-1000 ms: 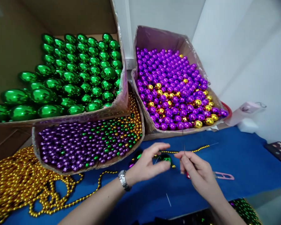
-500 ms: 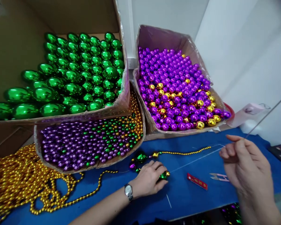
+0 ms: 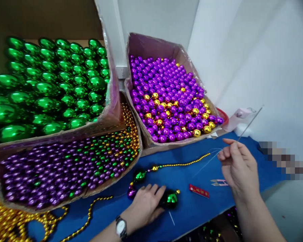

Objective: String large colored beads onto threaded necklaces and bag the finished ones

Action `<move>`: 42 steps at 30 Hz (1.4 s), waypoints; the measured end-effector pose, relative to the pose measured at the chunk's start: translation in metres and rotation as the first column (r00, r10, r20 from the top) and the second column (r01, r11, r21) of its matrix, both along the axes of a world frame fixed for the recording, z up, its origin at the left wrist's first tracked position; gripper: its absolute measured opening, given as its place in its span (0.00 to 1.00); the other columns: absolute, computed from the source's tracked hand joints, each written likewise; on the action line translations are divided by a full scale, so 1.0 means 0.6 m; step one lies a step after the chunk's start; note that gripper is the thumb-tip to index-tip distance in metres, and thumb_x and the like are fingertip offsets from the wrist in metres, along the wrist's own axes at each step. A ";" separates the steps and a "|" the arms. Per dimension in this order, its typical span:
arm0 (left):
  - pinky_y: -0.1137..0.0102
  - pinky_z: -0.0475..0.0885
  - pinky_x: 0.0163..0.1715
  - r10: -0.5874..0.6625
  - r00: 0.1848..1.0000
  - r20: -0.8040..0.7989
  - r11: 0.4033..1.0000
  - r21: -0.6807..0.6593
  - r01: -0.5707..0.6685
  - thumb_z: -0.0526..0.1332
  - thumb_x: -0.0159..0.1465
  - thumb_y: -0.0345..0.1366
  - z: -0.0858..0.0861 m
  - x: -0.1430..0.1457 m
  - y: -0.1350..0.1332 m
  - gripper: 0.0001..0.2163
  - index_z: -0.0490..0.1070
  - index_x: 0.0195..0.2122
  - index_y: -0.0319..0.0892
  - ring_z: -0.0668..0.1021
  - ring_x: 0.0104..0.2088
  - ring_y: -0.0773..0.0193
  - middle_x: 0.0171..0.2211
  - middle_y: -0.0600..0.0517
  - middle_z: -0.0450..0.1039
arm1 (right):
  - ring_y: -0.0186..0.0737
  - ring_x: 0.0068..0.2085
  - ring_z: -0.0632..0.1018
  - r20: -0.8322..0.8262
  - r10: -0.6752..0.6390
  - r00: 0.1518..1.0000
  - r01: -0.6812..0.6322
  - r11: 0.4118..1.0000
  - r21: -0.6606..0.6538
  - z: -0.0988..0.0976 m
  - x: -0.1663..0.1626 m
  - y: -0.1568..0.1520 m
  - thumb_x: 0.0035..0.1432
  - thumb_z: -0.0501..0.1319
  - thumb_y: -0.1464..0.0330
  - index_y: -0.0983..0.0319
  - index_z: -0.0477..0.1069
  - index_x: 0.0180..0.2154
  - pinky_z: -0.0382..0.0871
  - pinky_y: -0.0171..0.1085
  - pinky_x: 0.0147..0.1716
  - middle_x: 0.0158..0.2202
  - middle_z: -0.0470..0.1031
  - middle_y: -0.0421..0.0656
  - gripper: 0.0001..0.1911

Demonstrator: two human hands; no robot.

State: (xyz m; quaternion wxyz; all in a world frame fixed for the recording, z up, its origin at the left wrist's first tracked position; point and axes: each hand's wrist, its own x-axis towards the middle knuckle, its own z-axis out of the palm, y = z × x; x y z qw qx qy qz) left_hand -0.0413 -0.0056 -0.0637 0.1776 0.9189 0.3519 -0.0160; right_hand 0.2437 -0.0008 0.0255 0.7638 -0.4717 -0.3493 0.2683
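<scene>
My right hand (image 3: 239,168) is closed, pinching a long thin needle (image 3: 251,121) that points up and right. White thread (image 3: 215,149) trails from these fingers toward the gold bead strand. On the blue cloth, my left hand (image 3: 147,203) lies over part of a bead string, fingers stretched and thumb apart; what is under the palm is hidden. Beside its fingertips sits a large shiny green bead (image 3: 172,199) with a small gold bead (image 3: 177,191). Behind the hand are another green bead (image 3: 139,176), a purple bead (image 3: 131,192) and a gold bead strand (image 3: 187,164).
Boxes hold big green beads (image 3: 47,104), purple and gold beads (image 3: 166,80), and small mixed beads (image 3: 53,168). Gold bead chains (image 3: 5,215) pile at left. A red packet (image 3: 199,191) and thread snips (image 3: 219,182) lie on the blue cloth (image 3: 192,215).
The view has shifted, moving most things left in the picture. The green bead now shows clear of my left fingers, which were curled round it. My right hand still holds the needle.
</scene>
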 end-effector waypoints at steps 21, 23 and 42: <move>0.57 0.70 0.43 0.082 0.989 -0.121 0.989 0.134 -0.065 0.57 0.61 0.38 0.048 -0.071 0.014 0.16 0.68 0.50 0.43 0.75 0.43 0.49 0.45 0.43 0.73 | 0.32 0.24 0.66 0.149 0.096 0.984 -0.061 0.973 -0.221 -0.047 -0.029 -0.024 0.60 0.58 0.57 0.62 0.72 0.40 0.61 0.33 0.24 0.22 0.62 0.37 0.15; 0.55 0.69 0.47 0.034 0.999 -0.007 0.988 0.152 -0.032 0.57 0.62 0.40 0.051 -0.041 0.012 0.20 0.63 0.55 0.44 0.72 0.48 0.47 0.51 0.42 0.70 | 0.33 0.24 0.66 0.154 0.119 0.981 -0.082 0.971 -0.227 -0.039 -0.038 -0.027 0.59 0.58 0.56 0.62 0.72 0.40 0.61 0.33 0.24 0.22 0.62 0.37 0.16; 0.66 0.65 0.50 0.264 0.680 0.684 0.902 -0.424 0.077 0.57 0.64 0.40 0.103 0.105 0.079 0.10 0.76 0.33 0.42 0.73 0.48 0.59 0.47 0.48 0.72 | 0.31 0.25 0.69 0.083 0.521 0.850 -0.484 0.833 -0.269 -0.033 -0.080 -0.055 0.65 0.54 0.61 0.61 0.71 0.44 0.61 0.32 0.24 0.26 0.69 0.40 0.12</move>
